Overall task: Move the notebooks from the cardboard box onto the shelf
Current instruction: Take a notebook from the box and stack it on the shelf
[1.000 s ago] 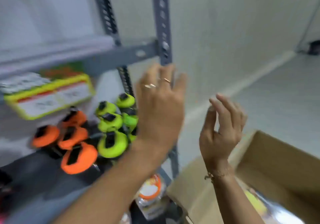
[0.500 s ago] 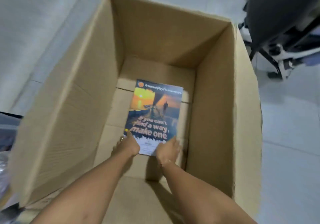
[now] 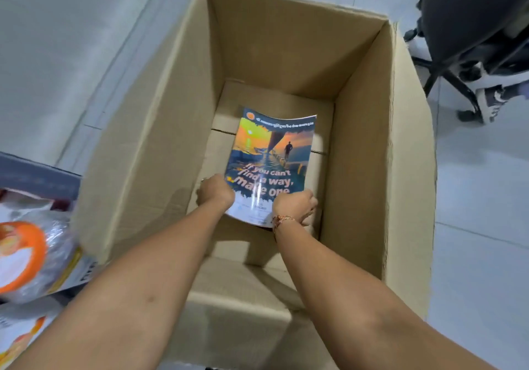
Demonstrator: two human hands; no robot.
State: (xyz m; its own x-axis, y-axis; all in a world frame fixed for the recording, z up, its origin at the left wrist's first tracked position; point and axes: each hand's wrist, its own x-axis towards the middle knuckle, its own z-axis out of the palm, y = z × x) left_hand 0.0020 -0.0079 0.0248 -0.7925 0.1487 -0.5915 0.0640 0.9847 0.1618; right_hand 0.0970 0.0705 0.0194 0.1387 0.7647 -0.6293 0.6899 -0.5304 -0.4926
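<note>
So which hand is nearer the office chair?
The right hand. It grips the notebook's near right corner, on the chair's side; the left hand grips the near left corner, farther away.

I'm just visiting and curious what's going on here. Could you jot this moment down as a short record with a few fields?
place: inside an open cardboard box on the floor
item: one notebook, near edge lifted
left hand: grips its near left corner
right hand: grips its near right corner
other notebooks in box: none visible
nearby: office chair, wrapped goods
</note>
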